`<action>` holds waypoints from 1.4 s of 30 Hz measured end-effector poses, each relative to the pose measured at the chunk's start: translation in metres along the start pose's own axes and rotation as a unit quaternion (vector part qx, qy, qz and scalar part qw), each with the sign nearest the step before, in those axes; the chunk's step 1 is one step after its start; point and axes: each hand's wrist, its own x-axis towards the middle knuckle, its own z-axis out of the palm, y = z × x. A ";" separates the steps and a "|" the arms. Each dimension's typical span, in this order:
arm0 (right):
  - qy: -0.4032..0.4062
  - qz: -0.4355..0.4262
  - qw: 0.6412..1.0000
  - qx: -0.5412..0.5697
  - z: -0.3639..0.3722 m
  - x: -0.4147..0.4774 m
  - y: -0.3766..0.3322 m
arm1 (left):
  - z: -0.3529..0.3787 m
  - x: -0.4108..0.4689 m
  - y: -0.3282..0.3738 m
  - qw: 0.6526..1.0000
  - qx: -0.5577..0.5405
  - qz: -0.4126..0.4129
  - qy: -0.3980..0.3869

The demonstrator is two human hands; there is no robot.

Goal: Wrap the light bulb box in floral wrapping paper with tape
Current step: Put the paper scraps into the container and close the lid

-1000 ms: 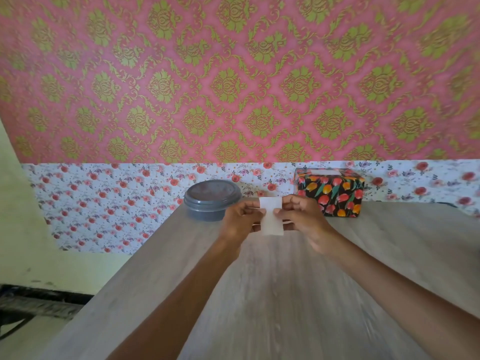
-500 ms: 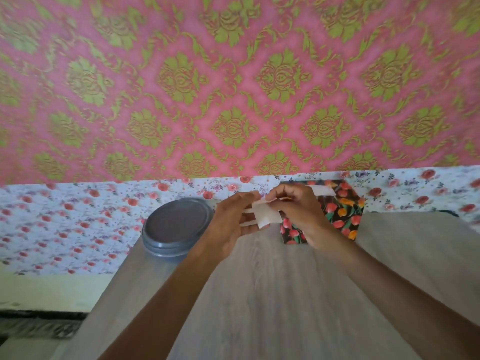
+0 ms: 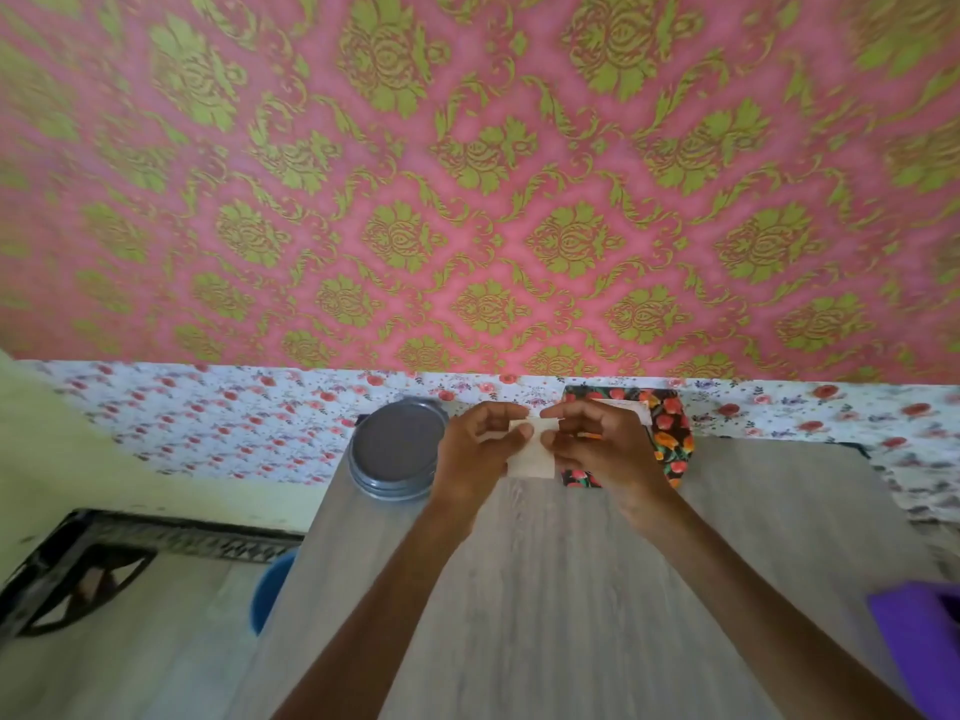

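pale tape strip (image 3: 531, 455), long axis upright

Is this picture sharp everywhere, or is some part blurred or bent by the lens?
Head view: motion blur smears the wallpaper and purple object; the wide lens stretches the picture's corners; soft light, no glare; the tape piece is fairly clear.

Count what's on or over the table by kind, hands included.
hands (left hand, right hand): 2
tape piece, pinched by both: 1
floral-wrapped box: 1
grey lidded container: 1
purple object, cut off: 1
Total: 6
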 end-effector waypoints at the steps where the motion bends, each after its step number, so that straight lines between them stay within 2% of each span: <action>1: 0.005 -0.001 1.000 -0.005 0.003 -0.004 -0.004 | -0.003 -0.007 0.005 1.000 -0.014 -0.023 -0.011; 9: 0.051 -0.075 0.995 -0.041 0.036 -0.027 -0.044 | -0.033 -0.032 0.049 0.989 -0.121 -0.078 -0.046; 12: 0.043 -0.076 0.995 -0.047 0.062 -0.032 -0.055 | -0.057 -0.039 0.063 0.984 -0.150 -0.096 -0.028; 15: 0.011 -0.057 0.998 -0.015 0.095 -0.041 -0.059 | -0.092 -0.049 0.070 0.990 -0.121 -0.078 0.004; 18: -0.016 -0.019 0.999 0.041 0.137 -0.057 -0.065 | -0.142 -0.068 0.077 0.994 -0.106 -0.036 -0.003; 20: -0.035 -0.003 0.998 0.045 0.177 -0.074 -0.068 | -0.186 -0.085 0.076 0.996 -0.083 -0.007 0.008; 24: -0.021 -0.019 1.000 0.004 0.267 -0.113 -0.066 | -0.275 -0.118 0.059 0.998 -0.008 0.015 0.058; 27: 0.003 -0.022 1.000 0.010 0.332 -0.143 -0.066 | -0.333 -0.136 0.048 0.997 0.025 0.001 0.078; 30: 0.032 -0.006 0.999 0.027 0.386 -0.160 -0.060 | -0.384 -0.150 0.040 0.998 0.036 -0.021 0.051; 34: 0.029 0.047 0.998 0.027 0.437 -0.160 -0.052 | -0.436 -0.148 0.029 0.994 -0.045 -0.094 0.037; 37: 0.001 0.079 0.996 0.029 0.457 -0.151 -0.046 | -0.459 -0.137 0.020 0.988 -0.067 -0.127 0.054; 42: -0.034 0.080 0.992 -0.095 0.485 -0.099 -0.015 | -0.486 -0.096 -0.010 0.986 0.013 -0.139 0.092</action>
